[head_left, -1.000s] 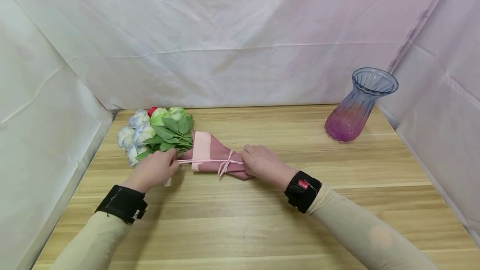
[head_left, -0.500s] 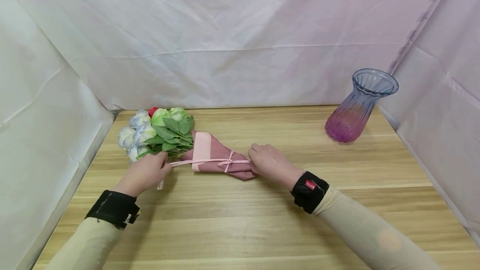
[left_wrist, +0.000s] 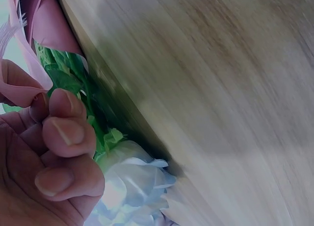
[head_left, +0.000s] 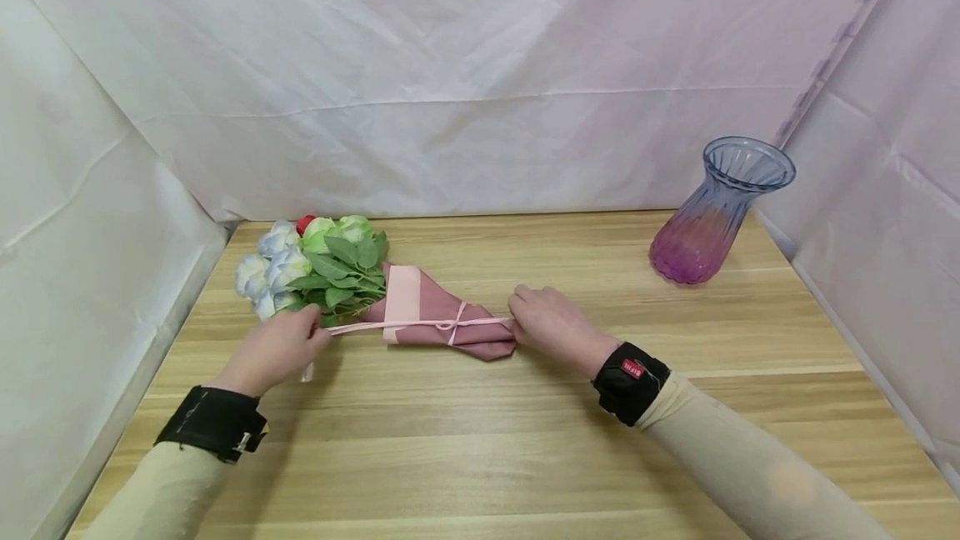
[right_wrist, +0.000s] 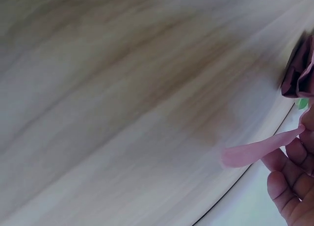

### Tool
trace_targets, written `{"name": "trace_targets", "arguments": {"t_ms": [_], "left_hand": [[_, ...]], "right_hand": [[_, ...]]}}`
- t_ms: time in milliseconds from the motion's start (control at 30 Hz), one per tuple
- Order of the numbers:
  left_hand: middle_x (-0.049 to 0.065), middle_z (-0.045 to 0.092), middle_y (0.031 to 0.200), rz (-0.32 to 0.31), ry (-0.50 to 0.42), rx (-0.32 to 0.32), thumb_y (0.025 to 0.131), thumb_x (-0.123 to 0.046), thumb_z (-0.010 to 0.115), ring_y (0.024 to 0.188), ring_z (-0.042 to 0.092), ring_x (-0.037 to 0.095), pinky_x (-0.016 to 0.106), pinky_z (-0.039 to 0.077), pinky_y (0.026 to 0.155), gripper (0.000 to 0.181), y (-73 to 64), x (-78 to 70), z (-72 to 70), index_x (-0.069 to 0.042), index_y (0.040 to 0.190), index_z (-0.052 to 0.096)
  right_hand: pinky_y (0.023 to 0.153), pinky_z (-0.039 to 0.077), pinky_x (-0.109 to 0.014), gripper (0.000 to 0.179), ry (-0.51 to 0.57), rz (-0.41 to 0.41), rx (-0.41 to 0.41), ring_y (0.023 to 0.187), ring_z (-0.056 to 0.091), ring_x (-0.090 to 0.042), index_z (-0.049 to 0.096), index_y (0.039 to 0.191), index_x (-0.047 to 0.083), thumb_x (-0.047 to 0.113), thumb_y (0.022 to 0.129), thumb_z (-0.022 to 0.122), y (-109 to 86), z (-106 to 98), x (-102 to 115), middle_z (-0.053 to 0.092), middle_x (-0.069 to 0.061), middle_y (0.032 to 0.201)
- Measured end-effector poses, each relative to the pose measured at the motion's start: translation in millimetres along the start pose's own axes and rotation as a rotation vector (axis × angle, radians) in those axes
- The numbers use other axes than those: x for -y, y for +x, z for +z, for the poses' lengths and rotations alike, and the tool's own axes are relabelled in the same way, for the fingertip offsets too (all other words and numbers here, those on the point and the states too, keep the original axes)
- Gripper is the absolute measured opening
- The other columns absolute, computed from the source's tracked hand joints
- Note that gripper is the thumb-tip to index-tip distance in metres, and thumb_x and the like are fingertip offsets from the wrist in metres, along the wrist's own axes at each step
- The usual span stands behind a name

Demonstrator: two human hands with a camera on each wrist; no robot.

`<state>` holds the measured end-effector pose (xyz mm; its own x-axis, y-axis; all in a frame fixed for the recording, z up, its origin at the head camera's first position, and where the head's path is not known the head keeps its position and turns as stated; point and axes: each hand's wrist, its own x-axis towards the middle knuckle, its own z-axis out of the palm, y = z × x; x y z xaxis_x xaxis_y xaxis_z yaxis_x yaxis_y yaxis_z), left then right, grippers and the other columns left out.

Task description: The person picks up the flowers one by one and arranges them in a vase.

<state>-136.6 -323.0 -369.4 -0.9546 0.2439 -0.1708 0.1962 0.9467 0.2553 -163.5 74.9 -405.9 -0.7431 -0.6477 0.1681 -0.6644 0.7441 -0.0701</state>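
Observation:
A bouquet lies on its side, its pale blue, green and red flowers toward the left. Mauve wrapping paper with a light pink band tapers to the right. Around its narrow part is tied a thin pink ribbon with a small loop at the knot. My left hand pinches one ribbon tail near the leaves, fingers curled in the left wrist view. On the other side, my right hand pinches the opposite tail; its loose end sticks out past the fingers. Both tails stretch nearly straight between the hands.
A ribbed glass vase, blue above and purple-pink below, stands at the back right of the wooden table. White cloth hangs behind the table and along both sides.
My hands have drawn apart, the left toward the lower left and the right to the right. The bow's hanging loops have shrunk to one small loop. The vase stays put.

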Motion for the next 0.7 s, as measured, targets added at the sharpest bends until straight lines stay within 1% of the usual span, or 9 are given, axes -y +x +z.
{"name": "trace_targets", "arguments": {"t_ms": [167,267,400,700], "left_hand": [[0.000,0.044,0.064,0.000,0.000,-0.017,0.099,-0.021,0.055,0.058,0.045,0.018,0.034,0.034,0.053,0.020,-1.9,3.7,-0.2,-0.012,0.081,0.051],[0.000,0.045,0.064,-0.006,-0.003,-0.018,0.098,-0.022,0.054,0.059,0.045,0.018,0.034,0.035,0.053,0.019,-2.9,5.4,-0.6,-0.012,0.082,0.051],[0.001,0.047,0.066,-0.018,-0.003,-0.015,0.098,-0.022,0.055,0.059,0.046,0.018,0.034,0.035,0.053,0.018,-4.2,7.4,-1.0,-0.012,0.084,0.052],[0.001,0.045,0.066,-0.023,0.000,-0.014,0.099,-0.023,0.054,0.059,0.045,0.018,0.033,0.033,0.052,0.018,-5.4,14.4,-0.8,-0.012,0.085,0.052]], "right_hand": [[0.064,0.046,-0.034,0.025,-0.017,-0.004,-0.048,0.062,0.044,-0.014,0.054,0.079,0.010,0.017,0.092,0.074,-3.8,1,-5,0.045,0.002,0.076],[0.064,0.046,-0.034,0.023,-0.019,-0.011,-0.069,0.062,0.045,-0.014,0.055,0.079,0.009,0.013,0.090,0.074,-5.4,2,-8,0.046,0.001,0.076],[0.065,0.048,-0.035,0.018,-0.015,-0.007,-0.058,0.062,0.046,-0.013,0.056,0.082,0.008,0.009,0.090,0.073,-6.8,0,-10,0.047,0.001,0.078],[0.067,0.051,-0.039,0.019,-0.018,0.021,-0.060,0.061,0.050,-0.017,0.056,0.082,0.008,0.010,0.088,0.074,-11.5,0,-20,0.049,-0.001,0.077]]}}
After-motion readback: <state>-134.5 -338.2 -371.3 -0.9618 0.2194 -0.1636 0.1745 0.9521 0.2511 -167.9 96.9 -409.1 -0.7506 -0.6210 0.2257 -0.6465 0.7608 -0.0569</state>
